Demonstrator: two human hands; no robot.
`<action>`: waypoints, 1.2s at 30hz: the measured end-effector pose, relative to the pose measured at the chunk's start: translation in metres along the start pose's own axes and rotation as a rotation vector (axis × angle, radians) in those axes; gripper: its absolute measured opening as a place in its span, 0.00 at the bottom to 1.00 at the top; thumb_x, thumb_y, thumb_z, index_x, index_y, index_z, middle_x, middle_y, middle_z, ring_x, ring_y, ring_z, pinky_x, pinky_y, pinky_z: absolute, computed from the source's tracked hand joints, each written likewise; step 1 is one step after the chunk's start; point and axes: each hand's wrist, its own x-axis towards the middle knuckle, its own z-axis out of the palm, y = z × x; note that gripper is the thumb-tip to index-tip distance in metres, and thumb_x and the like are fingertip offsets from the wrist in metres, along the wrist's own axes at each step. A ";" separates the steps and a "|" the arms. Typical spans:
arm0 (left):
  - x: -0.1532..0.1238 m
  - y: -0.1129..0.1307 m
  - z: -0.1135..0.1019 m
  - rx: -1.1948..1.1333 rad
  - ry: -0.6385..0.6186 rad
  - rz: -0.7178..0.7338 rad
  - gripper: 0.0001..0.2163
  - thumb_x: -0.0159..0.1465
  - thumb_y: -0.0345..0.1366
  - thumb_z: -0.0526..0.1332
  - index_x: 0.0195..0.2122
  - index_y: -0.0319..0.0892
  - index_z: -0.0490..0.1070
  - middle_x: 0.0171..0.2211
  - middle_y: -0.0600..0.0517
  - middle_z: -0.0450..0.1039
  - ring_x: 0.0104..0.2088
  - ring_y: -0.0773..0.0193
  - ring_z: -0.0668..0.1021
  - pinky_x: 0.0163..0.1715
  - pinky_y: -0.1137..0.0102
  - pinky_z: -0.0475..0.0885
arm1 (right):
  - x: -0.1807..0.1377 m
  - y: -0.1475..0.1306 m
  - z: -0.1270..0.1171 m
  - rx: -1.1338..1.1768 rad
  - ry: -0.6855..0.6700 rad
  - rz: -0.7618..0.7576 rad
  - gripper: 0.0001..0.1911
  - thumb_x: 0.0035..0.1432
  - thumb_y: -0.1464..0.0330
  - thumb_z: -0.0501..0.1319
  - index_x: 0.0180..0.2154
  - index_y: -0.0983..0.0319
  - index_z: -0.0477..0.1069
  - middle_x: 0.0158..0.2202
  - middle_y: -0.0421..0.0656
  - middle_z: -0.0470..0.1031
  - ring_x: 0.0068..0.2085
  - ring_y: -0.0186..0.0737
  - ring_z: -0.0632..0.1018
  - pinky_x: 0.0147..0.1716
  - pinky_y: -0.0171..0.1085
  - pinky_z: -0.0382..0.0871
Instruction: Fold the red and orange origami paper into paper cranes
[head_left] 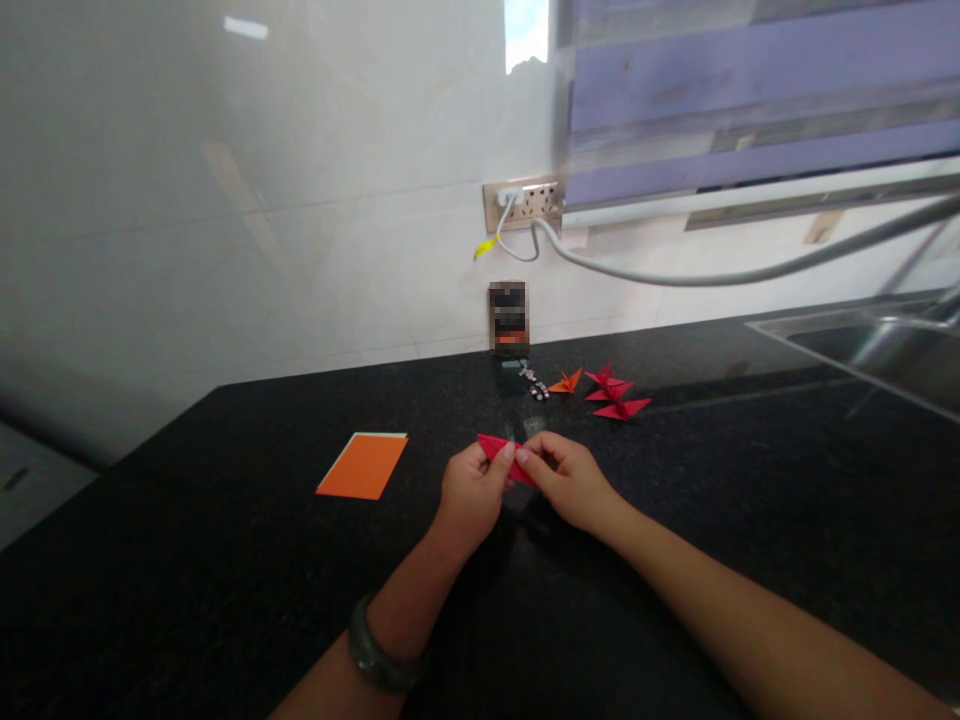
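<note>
- Grip: left hand and right hand meet at frame centre. Thumb and fingertips of each are pressed together on the red paper, and the two sets of nails nearly touch.
- Red paper: a folded strip, low over the counter; contact with the surface cannot be told.
- Axis: the strip slants from upper left to lower right. Its pointed end projects up-left past the left thumb, and its lower end is hidden between the hands.
- Nearness: both hands are on it, the left at the middle, the right on the lower part.
- Bangle: dark, on the left wrist, lower centre.
- Orange sheet: flat, left of the hands, near but apart from them.
- Orange figure and red figures: folded, grouped above right of the grip, well apart from it. A small beaded item lies just beside them.
- Dark box: against the wall, blurred.
- Socket: above the box, with a cable running right.
- Sink: at the right edge.
</note>
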 end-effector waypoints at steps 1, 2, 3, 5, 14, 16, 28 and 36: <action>0.000 0.000 0.000 -0.008 0.004 -0.006 0.11 0.53 0.41 0.59 0.25 0.37 0.70 0.18 0.55 0.69 0.18 0.70 0.70 0.20 0.76 0.65 | 0.000 0.000 0.000 -0.020 0.005 -0.018 0.09 0.54 0.68 0.54 0.23 0.63 0.66 0.21 0.38 0.66 0.23 0.32 0.67 0.23 0.31 0.60; 0.000 0.001 0.001 -0.020 0.011 -0.014 0.10 0.52 0.40 0.60 0.25 0.37 0.70 0.18 0.55 0.69 0.18 0.71 0.70 0.20 0.76 0.65 | 0.000 -0.001 -0.001 -0.038 0.009 -0.037 0.09 0.54 0.68 0.54 0.23 0.63 0.66 0.21 0.38 0.66 0.24 0.32 0.67 0.23 0.31 0.60; 0.000 0.001 0.002 -0.034 0.019 -0.024 0.10 0.52 0.40 0.60 0.25 0.37 0.69 0.19 0.55 0.69 0.18 0.71 0.70 0.20 0.76 0.66 | 0.000 -0.001 -0.001 -0.053 0.012 -0.058 0.09 0.54 0.69 0.54 0.23 0.63 0.66 0.21 0.38 0.66 0.24 0.32 0.67 0.24 0.31 0.60; 0.000 0.002 0.003 -0.068 0.023 -0.038 0.09 0.52 0.39 0.60 0.26 0.37 0.68 0.19 0.55 0.69 0.19 0.71 0.70 0.20 0.76 0.66 | 0.000 0.000 -0.001 -0.079 0.023 -0.094 0.09 0.54 0.71 0.54 0.23 0.63 0.66 0.21 0.38 0.66 0.24 0.32 0.67 0.25 0.31 0.60; 0.003 -0.004 -0.001 -0.051 -0.008 0.015 0.09 0.53 0.40 0.60 0.26 0.37 0.67 0.19 0.56 0.67 0.20 0.72 0.68 0.21 0.77 0.64 | -0.001 0.001 -0.001 -0.119 0.029 -0.138 0.08 0.53 0.72 0.55 0.23 0.63 0.65 0.21 0.38 0.66 0.24 0.32 0.67 0.24 0.30 0.58; 0.003 -0.004 -0.002 -0.051 -0.011 0.016 0.09 0.53 0.40 0.60 0.25 0.37 0.68 0.19 0.56 0.66 0.20 0.73 0.67 0.21 0.77 0.63 | -0.001 0.000 -0.001 -0.114 0.013 -0.150 0.07 0.53 0.72 0.54 0.24 0.63 0.65 0.22 0.39 0.66 0.25 0.32 0.67 0.25 0.30 0.59; 0.000 0.000 0.000 -0.205 -0.073 -0.100 0.14 0.56 0.45 0.57 0.24 0.38 0.66 0.18 0.56 0.66 0.19 0.72 0.68 0.20 0.76 0.63 | -0.004 -0.005 -0.002 0.030 0.029 -0.085 0.09 0.52 0.69 0.54 0.22 0.63 0.65 0.19 0.37 0.64 0.22 0.31 0.65 0.22 0.30 0.57; 0.000 -0.001 -0.001 -0.313 -0.118 -0.137 0.10 0.51 0.38 0.63 0.29 0.37 0.69 0.24 0.54 0.70 0.23 0.72 0.71 0.23 0.77 0.66 | -0.002 -0.001 0.002 0.306 0.049 0.074 0.08 0.50 0.66 0.57 0.22 0.64 0.66 0.19 0.38 0.66 0.22 0.31 0.66 0.23 0.32 0.60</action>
